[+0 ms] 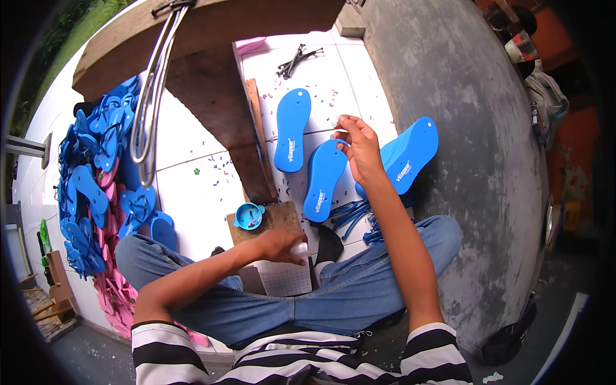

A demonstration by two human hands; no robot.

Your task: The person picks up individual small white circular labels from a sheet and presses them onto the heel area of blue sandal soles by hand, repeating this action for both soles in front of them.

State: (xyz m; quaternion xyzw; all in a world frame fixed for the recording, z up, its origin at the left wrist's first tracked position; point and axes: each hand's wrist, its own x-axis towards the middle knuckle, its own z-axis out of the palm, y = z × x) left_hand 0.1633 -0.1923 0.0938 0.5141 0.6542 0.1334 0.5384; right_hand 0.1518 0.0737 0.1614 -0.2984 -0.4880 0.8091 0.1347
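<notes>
Centrally, blue sole [325, 183]: over the white tiled floor [192, 192], beyond the lap; clock directions run from this sole, with twelve at the top of the view. Whether it lies flat or is slightly lifted cannot be told.
Long axis: its printed end points between six and seven o'clock, its plain end between twelve and one.
Neighbouring soles: left sole [294, 128] at eleven o'clock, axis almost twelve to six; right sole [416, 151] at two o'clock, axis one to seven.
Right hand [364, 151]: between one and two o'clock, fingertips drawn together beside the plain end; whether its grip pinches anything, or touches the sole, cannot be told.
Left hand [280, 245]: at seven o'clock, its grip apparently closed around a small pale item [300, 249] above a translucent tray [282, 282].
Expected handling: probably light, foam-like and bendable, with little risk of breaking; the smooth face may slide.
Best hold: likely the two long edges near mid-length, thumb opposite fingers, leaving the holes uncovered.
</notes>
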